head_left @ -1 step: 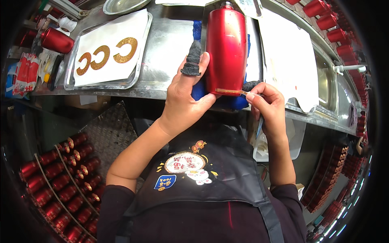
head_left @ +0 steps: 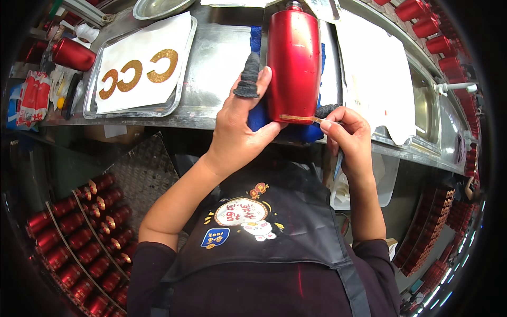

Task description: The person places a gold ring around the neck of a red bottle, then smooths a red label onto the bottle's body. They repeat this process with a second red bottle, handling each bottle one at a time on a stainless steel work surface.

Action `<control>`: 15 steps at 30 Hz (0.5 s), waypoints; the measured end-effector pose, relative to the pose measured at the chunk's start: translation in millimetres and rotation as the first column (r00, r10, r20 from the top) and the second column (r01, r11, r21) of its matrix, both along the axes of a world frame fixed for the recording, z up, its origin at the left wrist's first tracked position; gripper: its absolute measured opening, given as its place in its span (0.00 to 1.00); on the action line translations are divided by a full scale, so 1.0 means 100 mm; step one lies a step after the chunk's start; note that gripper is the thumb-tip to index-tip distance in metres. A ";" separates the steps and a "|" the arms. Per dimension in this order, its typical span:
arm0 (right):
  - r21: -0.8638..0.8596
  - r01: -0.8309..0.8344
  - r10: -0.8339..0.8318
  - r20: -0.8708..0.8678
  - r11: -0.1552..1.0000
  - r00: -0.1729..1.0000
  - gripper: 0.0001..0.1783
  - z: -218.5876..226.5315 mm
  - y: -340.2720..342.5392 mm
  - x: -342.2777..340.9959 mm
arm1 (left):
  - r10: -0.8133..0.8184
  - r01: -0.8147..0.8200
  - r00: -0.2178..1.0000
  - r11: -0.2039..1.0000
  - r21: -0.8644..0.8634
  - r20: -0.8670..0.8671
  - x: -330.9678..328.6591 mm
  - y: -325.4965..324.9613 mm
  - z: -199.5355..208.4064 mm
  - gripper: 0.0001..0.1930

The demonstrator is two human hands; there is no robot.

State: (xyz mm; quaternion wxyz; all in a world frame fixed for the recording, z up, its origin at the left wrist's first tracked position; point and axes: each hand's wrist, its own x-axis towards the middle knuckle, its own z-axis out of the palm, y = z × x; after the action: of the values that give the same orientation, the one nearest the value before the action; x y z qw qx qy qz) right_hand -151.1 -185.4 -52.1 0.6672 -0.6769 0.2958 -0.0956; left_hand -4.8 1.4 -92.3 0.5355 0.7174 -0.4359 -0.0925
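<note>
A glossy red bottle (head_left: 294,63) lies on a blue cloth (head_left: 257,113), its neck pointing away from me and its base toward me. My left hand (head_left: 238,124) is closed on its left side, thumb by the base; a dark knitted cover wraps one finger. Along the base edge runs a thin gold strip (head_left: 296,118). My right hand (head_left: 348,134) pinches what looks like the strip's free end at the base's right corner, with another dark-covered finger behind. A slim, pointed blue-grey tool (head_left: 339,162) sticks out below the right palm; its other end is hidden.
On the left, a metal tray (head_left: 185,68) bears white paper with three gold C-shaped pieces (head_left: 130,75). White sheets (head_left: 377,79) cover the bench at right, beside a sink (head_left: 425,113). Racked red bottles (head_left: 79,238) stand low at left; a clear plastic bin (head_left: 377,185) sits under the bench edge.
</note>
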 end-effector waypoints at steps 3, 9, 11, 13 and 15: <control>0.020 0.006 -0.006 0.009 1.000 1.000 0.06 0.02 0.02 0.00 | -0.127 0.059 0.938 0.975 -0.212 -0.323 0.03 0.00 0.00 0.47; 0.012 0.016 -0.016 0.036 1.000 0.999 0.07 0.11 0.08 -0.01 | -0.191 0.015 0.802 0.954 -0.301 -0.566 0.03 -0.08 -0.05 0.45; 0.034 0.013 -0.015 0.042 0.999 0.999 0.07 0.14 0.06 -0.03 | -0.161 0.023 0.835 0.965 -0.260 -0.526 0.01 -0.12 -0.05 0.38; 0.037 -0.004 0.003 0.036 0.999 0.999 0.07 0.16 0.04 -0.04 | -0.148 0.007 0.839 0.965 -0.263 -0.524 0.00 -0.14 -0.05 0.29; 0.038 -0.002 0.000 0.039 0.999 0.999 0.07 0.16 0.03 -0.05 | -0.142 0.014 0.865 0.966 -0.259 -0.481 0.00 -0.14 -0.05 0.37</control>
State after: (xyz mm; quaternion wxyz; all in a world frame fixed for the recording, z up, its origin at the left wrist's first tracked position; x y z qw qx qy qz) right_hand -155.7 -182.4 -35.9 0.6857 -0.6622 0.2841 -0.1028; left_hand -5.2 -12.7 -97.4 0.7099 0.5791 -0.3207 -0.2404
